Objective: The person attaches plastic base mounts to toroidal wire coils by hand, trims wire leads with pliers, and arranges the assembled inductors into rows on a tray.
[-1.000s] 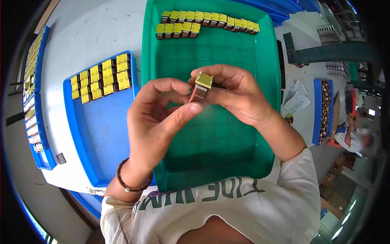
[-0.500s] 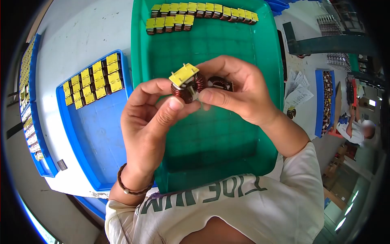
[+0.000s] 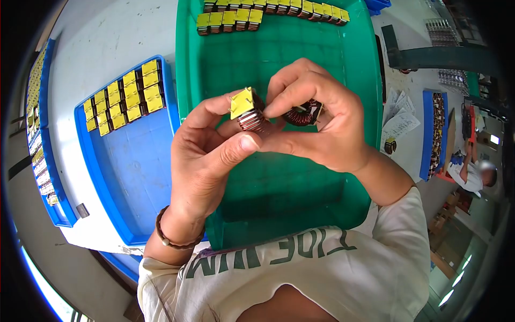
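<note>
A wound copper coil with a yellow base plate (image 3: 242, 104) is held between the thumb and fingers of my left hand (image 3: 201, 155), its pins pointing up and its windings facing me. The fingertips of my right hand (image 3: 335, 123) touch the right side of this coil. A second, dark toroidal coil (image 3: 300, 114) sits inside the curled fingers of my right hand, partly hidden by them. Both hands are above a green tray (image 3: 268, 188). Along its far end stand rows of similar yellow-topped coils (image 3: 228, 20).
To the left, a blue tray (image 3: 129, 177) holds several yellow-topped coils (image 3: 131, 96). Another blue tray (image 3: 64, 209) of parts lies at the far left. Papers (image 3: 399, 118) and a blue bin of coils (image 3: 433, 134) are on the right, where another person (image 3: 468, 174) works.
The coil in my left hand has been turned, so its windings now face me. My right fingers have shifted to its upper right side, and the second coil shows more.
</note>
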{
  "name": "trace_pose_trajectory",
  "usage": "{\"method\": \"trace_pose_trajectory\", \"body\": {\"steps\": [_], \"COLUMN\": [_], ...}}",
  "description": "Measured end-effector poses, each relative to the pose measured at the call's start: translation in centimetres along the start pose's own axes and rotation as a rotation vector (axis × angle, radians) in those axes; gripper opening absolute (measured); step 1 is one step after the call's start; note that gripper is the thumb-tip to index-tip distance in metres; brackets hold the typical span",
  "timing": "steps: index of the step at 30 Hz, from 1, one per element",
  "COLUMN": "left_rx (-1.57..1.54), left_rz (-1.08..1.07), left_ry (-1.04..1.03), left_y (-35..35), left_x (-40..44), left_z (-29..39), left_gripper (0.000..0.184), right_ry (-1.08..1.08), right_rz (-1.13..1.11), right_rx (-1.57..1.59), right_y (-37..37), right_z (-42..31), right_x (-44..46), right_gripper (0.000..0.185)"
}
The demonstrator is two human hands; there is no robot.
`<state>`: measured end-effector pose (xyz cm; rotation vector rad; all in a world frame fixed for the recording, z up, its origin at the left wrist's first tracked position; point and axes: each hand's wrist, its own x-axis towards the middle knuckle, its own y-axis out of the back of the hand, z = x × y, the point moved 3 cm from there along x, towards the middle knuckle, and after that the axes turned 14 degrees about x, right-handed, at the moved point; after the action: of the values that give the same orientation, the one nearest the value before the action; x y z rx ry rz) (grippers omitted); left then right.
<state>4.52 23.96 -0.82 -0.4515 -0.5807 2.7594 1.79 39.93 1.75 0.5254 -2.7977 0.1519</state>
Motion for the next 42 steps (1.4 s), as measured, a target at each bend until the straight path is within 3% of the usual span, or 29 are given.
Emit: {"method": "trace_pose_trajectory", "body": {"steps": [1, 3, 4, 6, 12, 17, 21, 26, 42], "left_rx": [0.008, -0.017, -0.043, -0.095, 0.067, 0.025, -0.22, -0.295, -0.204], "left_rz": [-0.011, -0.004, 0.001, 0.01, 0.026, 0.039, 0.046, -0.064, -0.008], "left_ry": [0.006, -0.011, -0.029, -0.064, -0.11, -0.115, -0.057, -0.058, -0.095], "left_y": [0.0, 0.0, -0.2, -0.3, 0.1, 0.1, 0.0, 1.0, 0.8], "left_x": [0.0, 0.1, 0.1, 0.1, 0.2, 0.2, 0.2, 0.3, 0.2], "left_z": [0.0, 0.2, 0.3, 0.5, 0.2, 0.2, 0.4, -0.2, -0.1], "left_gripper": [0.05, 0.048, 0.047, 0.045, 0.054, 0.051, 0.039, 0.037, 0.035], "right_ry": [-0.012, -0.334, -0.335, -0.306, -0.32, -0.356, -0.472, -0.391, -0.482], "right_rz": [-0.006, 0.03, 0.028, 0.269, 0.362, 0.328, 0.209, 0.261, 0.086], "right_rx": [0.008, 0.357, 0.359, 0.749, 0.57, 0.517, 0.502, 0.539, 0.66], "right_y": [0.1, 0.7, 0.7, 1.1, 1.3, 1.5, 1.8, 1.7, 0.7], "right_z": [0.0, 0.6, 0.9, 1.6, 1.6, 1.0, 0.0, 0.6, 1.2], "right_x": [0.0, -0.4, -0.3, -0.3, -0.3, 0.0, 0.0, -0.1, -0.5], "right_gripper": [0.031, 0.033, 0.033, 0.029, 0.028, 0.028, 0.032, 0.032, 0.035]}}
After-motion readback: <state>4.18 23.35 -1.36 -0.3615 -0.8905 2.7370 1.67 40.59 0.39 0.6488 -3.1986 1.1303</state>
